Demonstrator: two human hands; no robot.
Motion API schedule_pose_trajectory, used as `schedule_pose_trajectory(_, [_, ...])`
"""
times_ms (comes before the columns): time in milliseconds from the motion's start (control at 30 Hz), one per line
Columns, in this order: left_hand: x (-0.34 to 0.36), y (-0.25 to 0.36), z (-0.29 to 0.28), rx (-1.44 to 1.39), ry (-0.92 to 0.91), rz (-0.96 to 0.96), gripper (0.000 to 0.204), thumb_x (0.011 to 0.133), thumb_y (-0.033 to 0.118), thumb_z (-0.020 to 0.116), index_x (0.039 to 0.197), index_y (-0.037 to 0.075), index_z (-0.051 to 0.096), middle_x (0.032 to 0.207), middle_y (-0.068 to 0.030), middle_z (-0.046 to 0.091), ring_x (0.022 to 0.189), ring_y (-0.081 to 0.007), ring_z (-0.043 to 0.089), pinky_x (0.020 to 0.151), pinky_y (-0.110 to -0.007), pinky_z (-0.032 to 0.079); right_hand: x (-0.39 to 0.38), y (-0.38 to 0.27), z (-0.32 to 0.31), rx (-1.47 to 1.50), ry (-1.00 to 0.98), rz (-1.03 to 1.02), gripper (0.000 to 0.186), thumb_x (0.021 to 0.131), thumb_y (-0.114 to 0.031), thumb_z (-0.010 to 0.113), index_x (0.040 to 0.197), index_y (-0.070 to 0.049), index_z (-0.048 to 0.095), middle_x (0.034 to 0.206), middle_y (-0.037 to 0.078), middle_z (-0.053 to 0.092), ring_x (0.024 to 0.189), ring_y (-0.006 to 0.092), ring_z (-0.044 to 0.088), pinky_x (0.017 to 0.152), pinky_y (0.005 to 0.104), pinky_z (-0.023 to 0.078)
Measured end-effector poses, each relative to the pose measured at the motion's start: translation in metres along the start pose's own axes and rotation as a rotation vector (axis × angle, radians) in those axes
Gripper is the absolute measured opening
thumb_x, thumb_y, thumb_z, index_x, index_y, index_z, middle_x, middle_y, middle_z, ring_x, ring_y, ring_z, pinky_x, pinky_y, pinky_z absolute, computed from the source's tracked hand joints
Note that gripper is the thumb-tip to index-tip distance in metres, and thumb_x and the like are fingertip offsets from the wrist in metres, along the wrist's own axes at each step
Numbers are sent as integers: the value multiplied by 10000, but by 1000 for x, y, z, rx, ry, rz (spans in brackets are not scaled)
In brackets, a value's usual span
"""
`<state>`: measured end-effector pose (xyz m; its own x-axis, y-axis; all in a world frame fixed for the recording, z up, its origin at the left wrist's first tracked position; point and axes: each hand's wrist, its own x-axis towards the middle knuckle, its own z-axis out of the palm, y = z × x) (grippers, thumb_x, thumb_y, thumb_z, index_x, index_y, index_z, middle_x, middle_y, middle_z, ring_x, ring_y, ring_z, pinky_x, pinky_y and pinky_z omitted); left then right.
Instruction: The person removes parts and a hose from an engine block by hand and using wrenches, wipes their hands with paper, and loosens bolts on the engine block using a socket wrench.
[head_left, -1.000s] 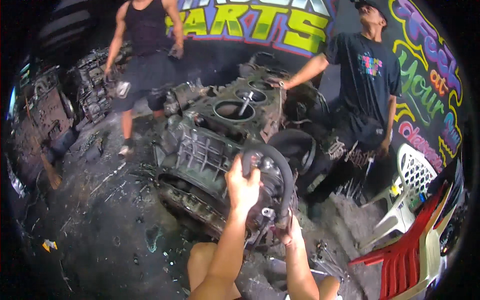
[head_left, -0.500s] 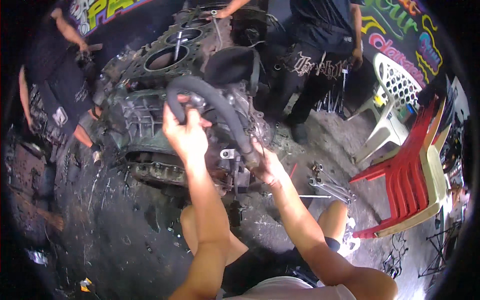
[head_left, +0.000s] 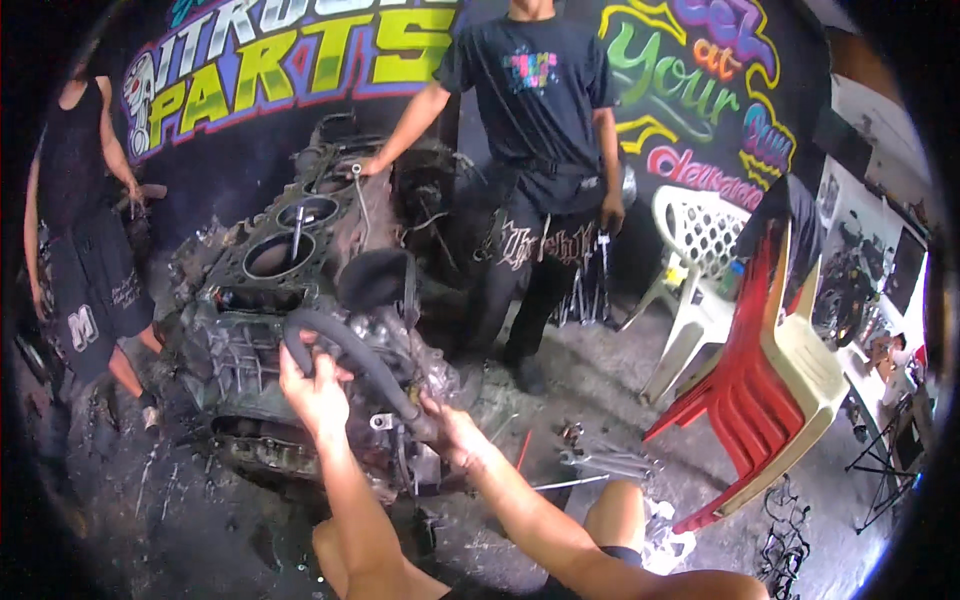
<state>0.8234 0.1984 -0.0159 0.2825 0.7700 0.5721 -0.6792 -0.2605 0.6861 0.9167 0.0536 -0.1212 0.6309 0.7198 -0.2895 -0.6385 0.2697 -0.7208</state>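
Observation:
A thick, curved black rubber hose arches in front of the engine block, between my two hands. My left hand is closed around the hose's upper left end, with its fingertips partly hidden behind it. At the lower right end, my right hand grips the hose close to the engine's front. Just below the hose is a small metal bracket with a round hole. Large open cylinder bores show in the block's top, and a bright metal rod stands up by the nearer one.
Behind the engine, a person rests a hand on its far end; another person stands at left. Several wrenches lie on the floor to the right, near stacked red chairs and a white plastic chair.
The view has tilted up, so the engine and my hands sit lower and further left, and more of the wall and people shows. Both hands still hold the hose.

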Motion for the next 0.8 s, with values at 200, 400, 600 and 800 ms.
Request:
schedule_pose_trajectory(200, [-2,9,9,94,-8,4,182,822,-65,444,984,-8,502,846,-62,536,490,-84,503,422,-235,491,1,5,3,167,-89,-52,252,856,-262,641,1049,-101,623,927,-1,638,833,125,562,745,287,431])
schedule_pose_trajectory(400, [0,5,5,15,-16,5,190,818,-68,440,990,-14,500,826,-60,533,489,-86,498,431,-254,488,-23,-2,23,87,-33,-77,279,862,-255,638,1085,-90,614,953,-7,621,792,102,550,666,259,449])
schedule_pose_trajectory(600, [1,-7,3,7,37,12,206,865,-13,463,1067,15,488,621,12,441,488,-70,433,438,-246,458,-21,-13,16,46,-128,-25,284,853,-338,642,975,-85,602,835,29,616,698,138,554,620,275,439])
schedule_pose_trajectory(800, [2,4,10,67,33,30,239,847,-12,448,1083,-3,484,616,3,435,491,-80,432,460,-244,447,6,2,12,119,7,-41,271,845,-343,648,1001,-125,608,847,3,617,676,139,540,575,290,418])
